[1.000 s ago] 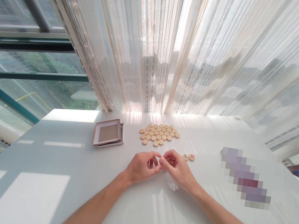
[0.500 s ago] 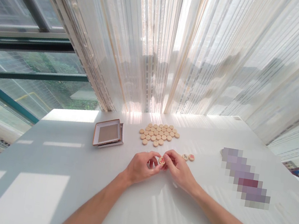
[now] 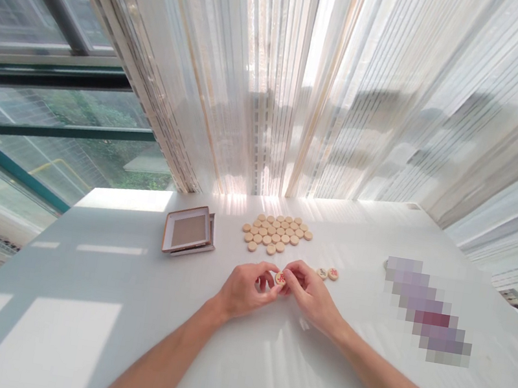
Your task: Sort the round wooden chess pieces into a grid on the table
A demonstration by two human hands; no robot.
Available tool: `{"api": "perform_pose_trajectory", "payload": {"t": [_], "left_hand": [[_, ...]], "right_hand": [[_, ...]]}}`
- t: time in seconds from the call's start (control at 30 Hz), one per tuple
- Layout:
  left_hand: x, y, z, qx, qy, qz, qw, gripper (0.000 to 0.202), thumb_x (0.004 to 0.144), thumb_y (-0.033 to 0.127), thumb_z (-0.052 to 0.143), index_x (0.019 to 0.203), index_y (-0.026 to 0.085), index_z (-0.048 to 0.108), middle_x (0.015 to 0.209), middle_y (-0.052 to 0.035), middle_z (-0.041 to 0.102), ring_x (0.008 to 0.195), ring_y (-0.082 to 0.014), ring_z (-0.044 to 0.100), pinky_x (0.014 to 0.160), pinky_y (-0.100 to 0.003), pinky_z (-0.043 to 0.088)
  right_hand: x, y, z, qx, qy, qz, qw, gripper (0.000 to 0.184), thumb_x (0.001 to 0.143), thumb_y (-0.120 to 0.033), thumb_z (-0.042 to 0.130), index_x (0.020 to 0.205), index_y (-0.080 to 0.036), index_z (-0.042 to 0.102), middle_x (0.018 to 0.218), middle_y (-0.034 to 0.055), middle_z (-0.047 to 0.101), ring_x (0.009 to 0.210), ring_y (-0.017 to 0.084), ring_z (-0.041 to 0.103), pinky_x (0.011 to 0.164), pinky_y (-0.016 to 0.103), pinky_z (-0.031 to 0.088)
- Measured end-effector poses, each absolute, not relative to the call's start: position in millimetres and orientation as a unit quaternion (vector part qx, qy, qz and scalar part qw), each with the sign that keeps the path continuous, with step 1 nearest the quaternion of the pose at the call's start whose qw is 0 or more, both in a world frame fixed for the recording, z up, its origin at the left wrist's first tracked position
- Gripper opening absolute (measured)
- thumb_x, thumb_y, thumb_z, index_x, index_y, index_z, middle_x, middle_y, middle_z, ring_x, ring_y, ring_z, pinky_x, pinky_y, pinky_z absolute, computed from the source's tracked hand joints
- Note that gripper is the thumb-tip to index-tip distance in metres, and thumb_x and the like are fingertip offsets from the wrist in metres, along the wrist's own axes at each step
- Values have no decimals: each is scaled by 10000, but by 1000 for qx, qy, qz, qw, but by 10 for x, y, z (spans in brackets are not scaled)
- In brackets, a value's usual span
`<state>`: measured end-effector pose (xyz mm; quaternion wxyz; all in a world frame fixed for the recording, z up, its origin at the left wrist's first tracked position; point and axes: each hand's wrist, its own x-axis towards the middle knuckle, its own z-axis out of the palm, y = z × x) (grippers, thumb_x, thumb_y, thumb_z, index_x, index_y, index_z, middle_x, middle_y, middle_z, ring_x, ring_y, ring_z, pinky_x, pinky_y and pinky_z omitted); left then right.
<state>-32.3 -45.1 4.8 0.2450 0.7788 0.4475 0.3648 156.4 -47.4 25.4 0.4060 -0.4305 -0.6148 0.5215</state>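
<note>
L hand (image 3: 249, 291) & R hand (image 3: 306, 290): I pinch a red-marked disc (image 3: 279, 278) btwn both hands' fingers; best gripped lightly by rim, w/ face clear.

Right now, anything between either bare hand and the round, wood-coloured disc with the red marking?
Nothing visible. Left hand and right hand both have fingertips at the disc. The plain, round, wood-coloured pieces lie beyond, apart from it.
</note>
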Motion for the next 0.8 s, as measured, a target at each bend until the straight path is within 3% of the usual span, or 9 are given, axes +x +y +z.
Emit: {"api": "perform_pose_trajectory", "payload": {"t": [0.67,0.8], "left_hand": [[-326,-443,82,774,441,370,265,280,823,275,685,1097,238,641,811,23,739,635,-110,625,660,-242,533],[-324,-445,75,775,441,371,259,258,821,254,677,1077,233,653,790,25,732,624,-108,614,656,-240,528]], "right_hand": [[1581,-485,283,-423,-624,520,402,256,911,-479,594,937,-225,598,843,33,691,809,211,681,738,346,580],[1592,-486,260,-420,-670,469,393,217,947,-436,547,962,-232,618,861,47,708,803,218,685,750,364,573]]}}
